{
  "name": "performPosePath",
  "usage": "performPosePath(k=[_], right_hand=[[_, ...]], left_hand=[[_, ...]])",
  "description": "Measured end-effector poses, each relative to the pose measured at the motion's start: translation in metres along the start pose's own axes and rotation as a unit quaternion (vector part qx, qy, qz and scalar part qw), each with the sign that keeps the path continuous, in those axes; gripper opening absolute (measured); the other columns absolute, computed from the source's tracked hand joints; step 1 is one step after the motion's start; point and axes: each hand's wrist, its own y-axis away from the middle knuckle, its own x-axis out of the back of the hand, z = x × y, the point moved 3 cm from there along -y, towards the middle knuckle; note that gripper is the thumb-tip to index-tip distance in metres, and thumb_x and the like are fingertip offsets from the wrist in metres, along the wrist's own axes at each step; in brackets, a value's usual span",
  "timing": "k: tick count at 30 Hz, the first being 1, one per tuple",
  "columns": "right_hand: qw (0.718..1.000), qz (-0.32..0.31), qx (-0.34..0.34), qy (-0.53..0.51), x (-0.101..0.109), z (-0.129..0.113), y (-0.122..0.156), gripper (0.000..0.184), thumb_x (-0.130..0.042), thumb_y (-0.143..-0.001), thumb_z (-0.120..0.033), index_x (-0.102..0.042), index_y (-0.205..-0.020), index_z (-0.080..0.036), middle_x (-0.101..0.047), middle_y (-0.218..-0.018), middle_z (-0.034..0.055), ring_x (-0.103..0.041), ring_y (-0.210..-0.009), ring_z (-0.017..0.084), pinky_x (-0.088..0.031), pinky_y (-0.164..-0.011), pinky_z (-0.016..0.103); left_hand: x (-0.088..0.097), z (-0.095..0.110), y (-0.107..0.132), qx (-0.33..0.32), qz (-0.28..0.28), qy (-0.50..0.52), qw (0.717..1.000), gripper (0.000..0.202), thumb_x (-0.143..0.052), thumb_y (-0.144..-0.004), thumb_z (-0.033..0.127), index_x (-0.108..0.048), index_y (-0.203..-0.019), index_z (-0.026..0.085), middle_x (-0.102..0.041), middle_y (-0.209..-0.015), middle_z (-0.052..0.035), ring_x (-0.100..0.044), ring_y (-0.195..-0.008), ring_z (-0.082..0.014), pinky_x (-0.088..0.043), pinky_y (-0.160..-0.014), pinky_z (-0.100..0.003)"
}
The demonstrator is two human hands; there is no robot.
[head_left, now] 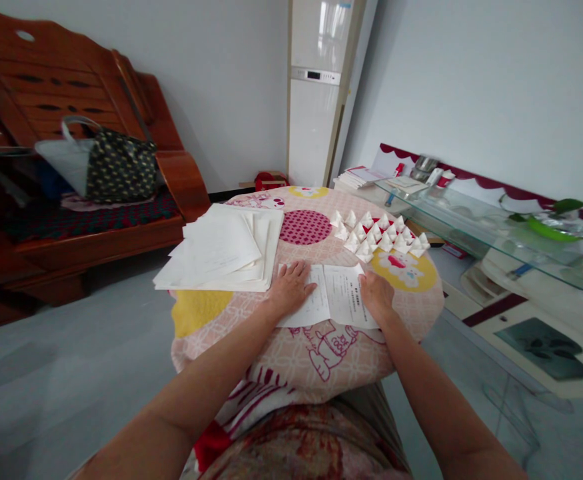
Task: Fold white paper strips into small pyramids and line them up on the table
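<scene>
A printed sheet of paper with a crease down its middle lies on the cloth-covered round table in front of me. My left hand rests flat on the sheet's left part, fingers stretched out. At the right edge, my right hand has its fingers curled, gripping the paper there. A stack of white paper sheets sits just left of my left hand. Beyond my right hand stand several small folded white paper boats in rows.
A glass shelf unit with a green plant dish runs along the right wall. On the left stands a wooden bench with a dark patterned bag. A tall white air conditioner fills the corner behind the table.
</scene>
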Motion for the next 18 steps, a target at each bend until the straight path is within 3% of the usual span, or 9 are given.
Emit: performPosePath(k=[11, 18], right_hand=[[1.0, -0.007, -0.011, 0.002, 0.009, 0.002, 0.006, 0.044, -0.034, -0.107, -0.031, -0.072, -0.117, -0.011, -0.075, -0.112, 0.0186, -0.071, -0.107, 0.026, -0.047, -0.081, 0.029], [0.998, -0.011, -0.034, -0.043, 0.008, 0.017, 0.018, 0.043, -0.045, -0.103, -0.044, -0.074, -0.104, -0.012, -0.075, -0.106, 0.0158, -0.07, -0.102, 0.025, -0.045, -0.076, 0.029]], left_hand=[[0.001, 0.0, 0.0, 0.004, -0.003, 0.013, 1.0, 0.06, -0.038, -0.105, 0.043, -0.039, -0.155, 0.009, -0.038, -0.163, -0.017, -0.032, -0.153, -0.0307, -0.026, -0.126, -0.052], [0.007, 0.005, 0.002, 0.017, 0.051, 0.003, 0.999, 0.049, -0.05, -0.101, 0.043, -0.056, -0.136, 0.01, -0.051, -0.15, -0.0201, -0.048, -0.139, -0.0333, -0.035, -0.119, -0.05]])
